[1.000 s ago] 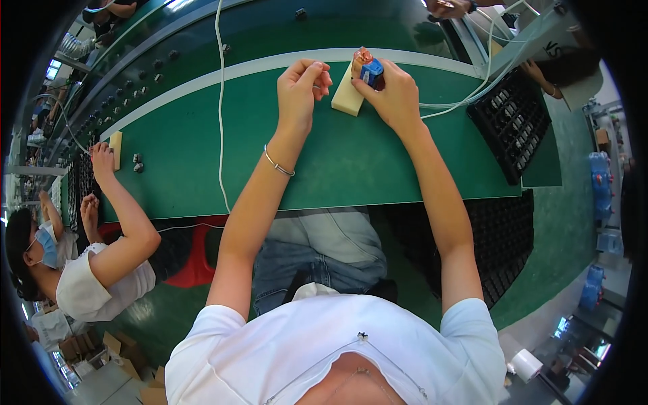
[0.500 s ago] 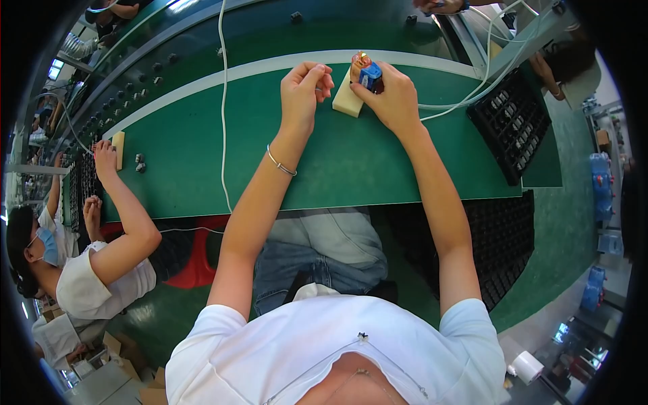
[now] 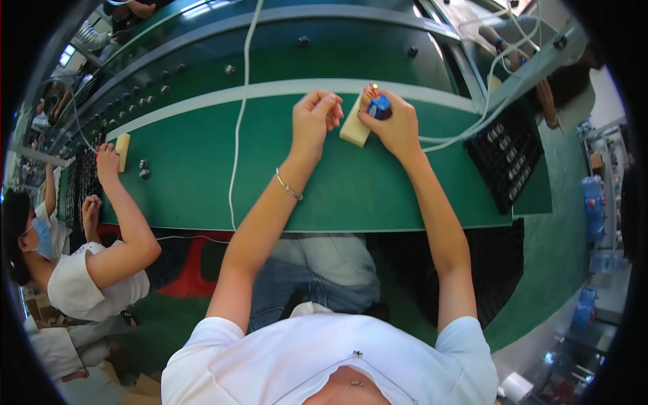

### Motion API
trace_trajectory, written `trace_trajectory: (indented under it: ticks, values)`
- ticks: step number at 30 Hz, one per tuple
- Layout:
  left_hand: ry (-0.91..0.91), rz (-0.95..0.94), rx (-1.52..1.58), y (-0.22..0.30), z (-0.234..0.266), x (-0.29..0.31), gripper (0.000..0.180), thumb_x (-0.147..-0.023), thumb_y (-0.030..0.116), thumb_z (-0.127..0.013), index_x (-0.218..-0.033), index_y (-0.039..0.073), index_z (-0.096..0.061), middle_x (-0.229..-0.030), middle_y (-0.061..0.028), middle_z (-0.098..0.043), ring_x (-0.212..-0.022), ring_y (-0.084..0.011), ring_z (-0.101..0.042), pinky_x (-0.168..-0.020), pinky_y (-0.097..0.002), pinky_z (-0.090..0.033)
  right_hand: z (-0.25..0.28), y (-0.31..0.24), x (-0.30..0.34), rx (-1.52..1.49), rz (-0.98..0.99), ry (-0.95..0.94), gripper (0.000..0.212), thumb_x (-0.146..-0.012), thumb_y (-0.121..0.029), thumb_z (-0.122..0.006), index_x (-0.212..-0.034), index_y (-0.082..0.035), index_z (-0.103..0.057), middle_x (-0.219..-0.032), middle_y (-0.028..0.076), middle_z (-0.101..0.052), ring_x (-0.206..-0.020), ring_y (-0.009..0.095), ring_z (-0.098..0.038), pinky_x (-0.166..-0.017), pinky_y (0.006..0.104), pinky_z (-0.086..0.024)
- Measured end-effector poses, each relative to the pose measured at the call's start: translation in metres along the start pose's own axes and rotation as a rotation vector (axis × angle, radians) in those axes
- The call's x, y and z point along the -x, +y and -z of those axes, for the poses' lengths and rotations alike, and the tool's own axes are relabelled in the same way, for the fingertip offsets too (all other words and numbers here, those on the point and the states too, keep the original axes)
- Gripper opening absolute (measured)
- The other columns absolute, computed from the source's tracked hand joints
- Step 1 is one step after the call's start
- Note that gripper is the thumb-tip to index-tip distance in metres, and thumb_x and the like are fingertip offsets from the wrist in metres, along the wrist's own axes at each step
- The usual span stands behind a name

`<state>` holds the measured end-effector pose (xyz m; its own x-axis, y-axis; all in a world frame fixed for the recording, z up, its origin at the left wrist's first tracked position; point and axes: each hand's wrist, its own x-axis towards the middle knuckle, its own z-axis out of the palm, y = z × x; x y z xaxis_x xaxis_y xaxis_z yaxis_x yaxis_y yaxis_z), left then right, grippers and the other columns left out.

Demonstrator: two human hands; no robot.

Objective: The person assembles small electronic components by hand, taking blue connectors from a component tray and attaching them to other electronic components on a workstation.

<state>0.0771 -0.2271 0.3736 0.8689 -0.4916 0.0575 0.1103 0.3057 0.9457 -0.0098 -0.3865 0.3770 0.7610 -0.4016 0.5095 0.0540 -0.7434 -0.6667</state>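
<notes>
My right hand point(image 3: 397, 126) is closed round a small blue thing with a coppery, shiny top point(image 3: 379, 106). Its exact kind is hard to make out. This hand is over the right side of a pale yellow block point(image 3: 355, 128) that lies on the green work table point(image 3: 297, 209). To the left of the block, my left hand point(image 3: 314, 123) is raised above the table with fingers curled and their tips pressed together. Whatever sits between those fingertips, if anything, is too small or hidden to name.
At the right of the table lies a black tray point(image 3: 505, 158) with rows of small metal parts. A white cable point(image 3: 241, 121) crosses the table on the left. Beyond runs a conveyor belt point(image 3: 351, 57) carrying small dark parts. A masked co-worker point(image 3: 101, 270) works at the left.
The whole view has tilted, so table and hands appear lower. My right hand still holds the blue thing by the block; my left hand stays curled beside it.
</notes>
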Motion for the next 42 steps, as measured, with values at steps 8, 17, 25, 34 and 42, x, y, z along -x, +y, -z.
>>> trace_trajectory:
  ticks: [8, 17, 25, 34, 42]
  values:
    - [-0.013, -0.125, -0.034, -0.006, -0.017, -0.002, 0.015, -0.095, 0.014, -0.059, -0.085, 0.003, -0.064, -0.067, 0.0003, -0.058, -0.057, -0.0063, -0.05, -0.051, -0.0208, -0.037, -0.03, 0.069, -0.104, 0.127, -0.024, 0.141, 0.027, -0.071, -0.024, -0.074, -0.086, -0.003, -0.066, -0.074, 0.016, -0.068, -0.068, 0.029, -0.069, -0.067, 0.0364, -0.054]
    - [0.11, -1.167, -0.081, 0.181, -0.077, 0.097, 0.042, -0.089, 0.04, -0.064, -0.106, 0.005, -0.049, -0.083, -0.0068, -0.047, -0.072, -0.0177, -0.045, -0.058, -0.0258, -0.038, -0.038, 0.087, -0.123, 0.443, -0.069, 0.048, 0.03, -0.067, -0.03, -0.073, -0.089, -0.009, -0.07, -0.081, 0.018, -0.07, -0.079, 0.037, -0.07, -0.07, 0.0454, -0.056]
    - [0.137, -1.479, -0.109, 0.226, -0.042, 0.101, 0.045, -0.095, 0.048, -0.051, -0.099, 0.003, -0.058, -0.089, -0.006, -0.051, -0.08, -0.0203, -0.046, -0.067, -0.0301, -0.035, -0.005, 0.015, -0.085, 0.016, -0.036, 0.189, 0.024, -0.073, -0.024, -0.075, -0.086, -0.006, -0.066, -0.074, 0.018, -0.067, -0.072, 0.037, -0.066, -0.063, 0.0422, -0.053]
    - [0.011, -1.365, -0.118, 0.218, -0.13, 0.093, 0.044, -0.096, 0.044, -0.049, -0.094, 0.002, -0.062, -0.09, -0.0045, -0.056, -0.074, -0.0191, -0.049, -0.065, -0.0299, -0.038, 0.061, 0.01, -0.004, -0.286, -0.068, 0.285, 0.033, -0.076, -0.018, -0.077, -0.103, -0.001, -0.069, -0.079, 0.011, -0.07, -0.071, 0.012, -0.067, -0.07, 0.0285, -0.053]
    - [-0.071, -1.388, -0.153, 0.206, -0.194, 0.083, 0.044, -0.097, 0.042, -0.047, -0.089, 0.002, -0.065, -0.09, -0.0032, -0.061, -0.069, -0.018, -0.052, -0.062, -0.0297, -0.04, 0.059, 0.018, 0.008, -0.185, 0.021, 0.359, 0.033, -0.076, -0.019, -0.079, -0.102, -0.002, -0.07, -0.077, 0.015, -0.069, -0.069, 0.026, -0.069, -0.067, 0.0335, -0.054]
